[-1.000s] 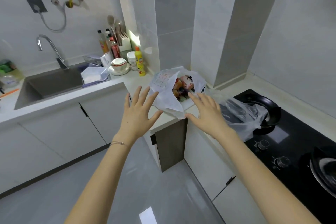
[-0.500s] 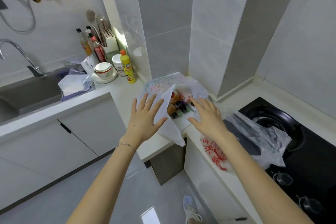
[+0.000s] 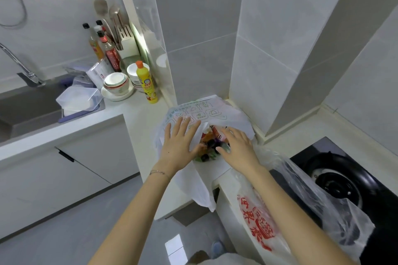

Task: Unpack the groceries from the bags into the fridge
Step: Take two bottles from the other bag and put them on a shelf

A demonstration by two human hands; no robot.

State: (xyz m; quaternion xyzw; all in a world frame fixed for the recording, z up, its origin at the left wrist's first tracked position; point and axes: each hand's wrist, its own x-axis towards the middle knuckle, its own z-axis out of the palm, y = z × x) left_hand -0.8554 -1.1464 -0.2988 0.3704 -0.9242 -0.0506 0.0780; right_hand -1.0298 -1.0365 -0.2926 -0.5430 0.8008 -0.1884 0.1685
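A white plastic grocery bag (image 3: pixel 200 112) with green print sits in the corner of the white countertop (image 3: pixel 140 118). Its mouth gapes, showing colourful groceries (image 3: pixel 210 143), several with dark caps. My left hand (image 3: pixel 179 146) lies flat on the bag's left flap with straight, spread fingers. My right hand (image 3: pixel 237 146) reaches into the opening over the groceries with its fingers extended; whether the fingertips touch an item I cannot tell. A second, clear bag (image 3: pixel 301 204) with red print lies to the right, draped over the counter edge and the stove.
A black gas stove (image 3: pixel 336 180) occupies the counter at right. Left of the bag stand a yellow bottle (image 3: pixel 146 84), stacked bowls (image 3: pixel 116 84), sauce bottles (image 3: pixel 107 49), a knife block (image 3: pixel 127 38) and a clear container (image 3: pixel 79 99) by the sink (image 3: pixel 25 105). Tiled walls close the corner.
I have stepped closer and the view has tilted down. Both hands have moved forward onto the white bag; the right hand now reaches into its opening.
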